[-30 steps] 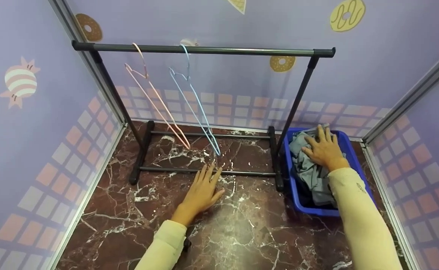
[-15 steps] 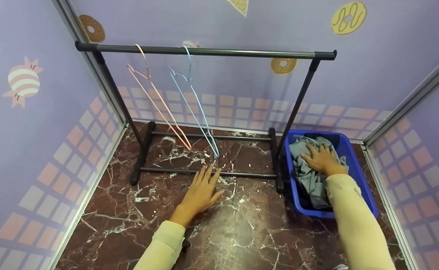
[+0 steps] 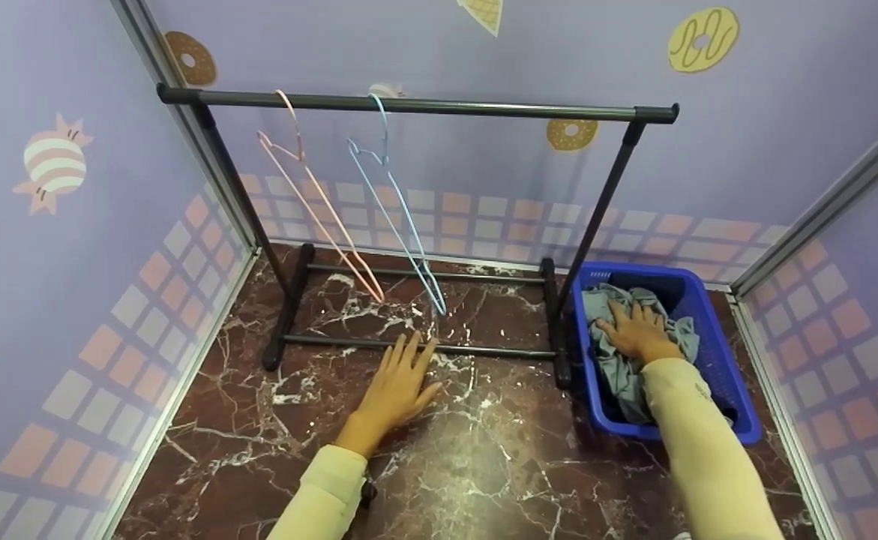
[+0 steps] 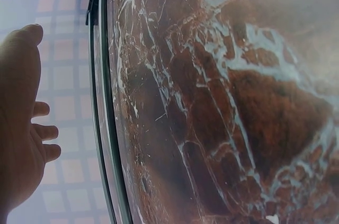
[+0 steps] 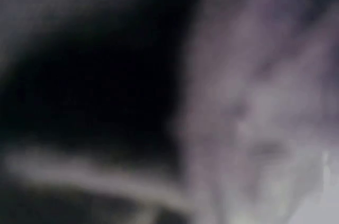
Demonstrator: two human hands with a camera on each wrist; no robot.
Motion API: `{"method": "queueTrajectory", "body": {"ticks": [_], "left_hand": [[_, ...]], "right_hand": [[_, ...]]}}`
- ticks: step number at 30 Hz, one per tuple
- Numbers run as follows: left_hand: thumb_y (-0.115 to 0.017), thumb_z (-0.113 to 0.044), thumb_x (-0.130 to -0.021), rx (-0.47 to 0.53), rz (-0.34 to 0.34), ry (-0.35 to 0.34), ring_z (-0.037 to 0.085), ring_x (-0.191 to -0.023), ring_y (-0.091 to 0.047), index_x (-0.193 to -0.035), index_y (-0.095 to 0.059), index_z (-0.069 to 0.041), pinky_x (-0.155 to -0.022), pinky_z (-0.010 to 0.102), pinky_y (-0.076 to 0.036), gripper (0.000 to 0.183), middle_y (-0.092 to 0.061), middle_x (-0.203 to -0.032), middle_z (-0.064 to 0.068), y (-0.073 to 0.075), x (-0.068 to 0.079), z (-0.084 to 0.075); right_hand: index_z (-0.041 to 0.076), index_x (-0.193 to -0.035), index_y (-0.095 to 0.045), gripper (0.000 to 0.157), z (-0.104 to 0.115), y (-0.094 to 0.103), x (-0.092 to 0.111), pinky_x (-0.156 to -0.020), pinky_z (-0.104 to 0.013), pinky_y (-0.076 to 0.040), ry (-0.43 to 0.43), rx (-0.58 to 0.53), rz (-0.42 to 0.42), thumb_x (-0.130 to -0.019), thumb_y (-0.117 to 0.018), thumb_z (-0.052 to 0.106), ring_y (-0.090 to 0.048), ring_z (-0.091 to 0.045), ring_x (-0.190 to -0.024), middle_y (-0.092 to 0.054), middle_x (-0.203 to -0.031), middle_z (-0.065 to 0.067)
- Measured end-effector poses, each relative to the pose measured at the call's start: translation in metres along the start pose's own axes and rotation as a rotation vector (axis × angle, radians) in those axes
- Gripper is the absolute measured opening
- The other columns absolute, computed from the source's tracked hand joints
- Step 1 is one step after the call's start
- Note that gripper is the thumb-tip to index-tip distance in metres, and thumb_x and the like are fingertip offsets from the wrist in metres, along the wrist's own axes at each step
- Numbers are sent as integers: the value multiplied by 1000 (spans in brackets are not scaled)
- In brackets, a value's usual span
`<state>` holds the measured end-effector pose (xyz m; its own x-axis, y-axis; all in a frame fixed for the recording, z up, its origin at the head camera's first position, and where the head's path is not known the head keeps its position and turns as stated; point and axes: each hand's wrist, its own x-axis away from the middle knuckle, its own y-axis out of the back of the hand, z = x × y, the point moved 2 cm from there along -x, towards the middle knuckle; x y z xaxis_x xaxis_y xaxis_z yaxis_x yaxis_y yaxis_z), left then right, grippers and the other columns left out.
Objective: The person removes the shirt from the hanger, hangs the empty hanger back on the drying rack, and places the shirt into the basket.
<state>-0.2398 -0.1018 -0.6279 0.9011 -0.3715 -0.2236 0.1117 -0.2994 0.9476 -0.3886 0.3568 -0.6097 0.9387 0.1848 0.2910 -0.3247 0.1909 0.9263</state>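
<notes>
My left hand [image 3: 394, 386] hovers or rests over the floor by the rack's front base bar, fingers straight and holding nothing; I cannot tell whether it touches the floor. In the left wrist view the same hand [image 4: 20, 91] shows bare, its thumb extended. My right hand [image 3: 639, 336] lies on crumpled grey-green cloth [image 3: 622, 384] inside a blue plastic basket [image 3: 717, 360], its visible fingers spread. Dark cloth [image 3: 652, 287] shows at the basket's back. The right wrist view is too dark and blurred to read, apart from pale folds of cloth [image 5: 254, 118].
A black garment rack [image 3: 506, 109] stands ahead, left of the basket. From its top bar hang a pink hanger [image 3: 331, 210] and a blue hanger [image 3: 406, 217], both bare. Purple walls [image 3: 483, 45] enclose the back and sides. Dark red marbled floor [image 3: 476, 465] lies in front.
My right hand has slid nearer to me over the cloth in the basket, uncovering dark cloth behind. My left hand has barely moved. The head view has shifted slightly.
</notes>
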Motion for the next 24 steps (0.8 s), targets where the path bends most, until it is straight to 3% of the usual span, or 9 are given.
{"method": "queueTrajectory", "body": {"ticks": [6, 14, 19, 24], "left_hand": [[-58, -44, -103, 15, 12, 6, 50, -152, -28, -164, -26, -10, -124, 61, -27, 76, -29, -166, 26, 0, -2, -2], [-56, -46, -103, 38, 5, 2, 50, -152, -29, -163, -29, -9, -124, 61, -26, 75, -29, -165, 26, 1, -6, -5], [-55, -46, -104, 34, 7, -2, 49, -153, -27, -163, -29, -9, -123, 62, -27, 74, -30, -165, 27, 1, -8, -6], [-56, -45, -103, 15, -5, -13, 49, -151, -30, -162, -30, -9, -123, 62, -30, 74, -33, -163, 28, -1, -9, -8]], "right_hand": [[8, -165, -18, 77, 11, 5, 9, -115, -81, -8, 23, 101, -107, -108, -31, 58, -10, -64, -148, -14, -161, -44], [6, -164, -20, 72, 25, 24, 29, -115, -82, -8, 39, 125, -126, -110, -35, 51, -11, -63, -149, -18, -162, -39], [1, -163, -20, 77, 40, 32, 46, -116, -82, -10, 104, 122, -139, -108, -41, 51, -12, -62, -150, -15, -165, -37], [-1, -163, -19, 88, 58, 26, 65, -114, -83, -10, 185, 150, -115, -104, -48, 57, -12, -62, -150, -11, -167, -35]]}}
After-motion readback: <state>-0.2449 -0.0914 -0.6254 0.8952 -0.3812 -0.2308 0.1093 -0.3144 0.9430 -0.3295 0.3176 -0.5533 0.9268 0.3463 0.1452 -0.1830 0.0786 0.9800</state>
